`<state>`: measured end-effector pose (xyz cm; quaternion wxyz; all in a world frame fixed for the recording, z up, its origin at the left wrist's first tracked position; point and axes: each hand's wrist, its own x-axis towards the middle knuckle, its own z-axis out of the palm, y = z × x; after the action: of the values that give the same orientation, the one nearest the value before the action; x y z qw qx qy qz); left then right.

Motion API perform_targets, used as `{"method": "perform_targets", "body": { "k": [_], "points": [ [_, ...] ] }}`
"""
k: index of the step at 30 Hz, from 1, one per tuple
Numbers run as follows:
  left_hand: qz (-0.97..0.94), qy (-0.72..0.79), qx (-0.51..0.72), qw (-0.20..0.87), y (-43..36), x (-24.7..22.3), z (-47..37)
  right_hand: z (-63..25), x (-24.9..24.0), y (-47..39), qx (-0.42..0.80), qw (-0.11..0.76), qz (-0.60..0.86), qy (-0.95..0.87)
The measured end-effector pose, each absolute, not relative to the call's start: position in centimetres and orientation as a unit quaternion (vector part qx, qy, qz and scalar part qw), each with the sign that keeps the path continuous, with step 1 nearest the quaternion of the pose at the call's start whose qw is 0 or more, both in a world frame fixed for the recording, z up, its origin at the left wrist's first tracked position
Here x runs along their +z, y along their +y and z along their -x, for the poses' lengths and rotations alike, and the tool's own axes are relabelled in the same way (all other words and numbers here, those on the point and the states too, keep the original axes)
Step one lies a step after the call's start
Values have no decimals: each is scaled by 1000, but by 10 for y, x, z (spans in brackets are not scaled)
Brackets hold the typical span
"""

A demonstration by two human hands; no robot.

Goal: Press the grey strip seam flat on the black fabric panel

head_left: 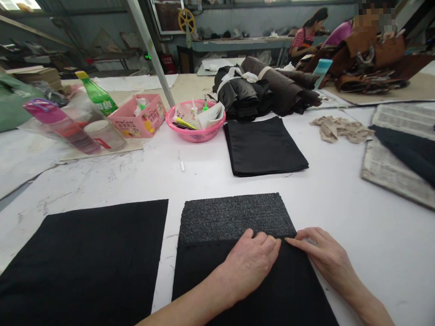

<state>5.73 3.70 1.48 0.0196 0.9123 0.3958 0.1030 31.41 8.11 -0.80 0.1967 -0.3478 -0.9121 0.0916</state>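
Note:
A black fabric piece [240,287] lies on the white table in front of me, over a grey textured panel [234,217] whose far part shows. My left hand [252,265] presses flat on the black fabric at its top edge, fingers together. My right hand [324,254] rests beside it at the fabric's right corner, with the fingertips pinching or touching the edge. The two hands nearly meet. A second large black fabric sheet [81,270] lies to the left, untouched.
A stack of black cut pieces [263,146] sits mid-table, dark rolled fabric [264,86] behind it. A pink bowl [196,120], pink box [138,119], bottles [97,96] stand at far left. A board with dark fabric [405,164] lies right. People work at the back right.

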Motion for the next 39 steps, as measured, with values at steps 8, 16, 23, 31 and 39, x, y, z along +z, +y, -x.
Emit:
{"method": "perform_targets", "body": {
  "k": [8,16,23,31,39],
  "points": [
    [-917,385,97,13,40,13,-69,-315,-6,80,77,188,352,-914],
    [-916,388,97,21,43,15,-72,-328,-9,82,111,203,365,-902],
    [-916,388,97,22,42,11,-73,-334,-5,78,174,266,417,-852],
    [-915,391,95,29,43,13,-73,-325,-10,80,163,257,405,-862],
    [-915,390,98,43,44,12,-73,-325,-10,79,139,256,386,-875]
  ]
}}
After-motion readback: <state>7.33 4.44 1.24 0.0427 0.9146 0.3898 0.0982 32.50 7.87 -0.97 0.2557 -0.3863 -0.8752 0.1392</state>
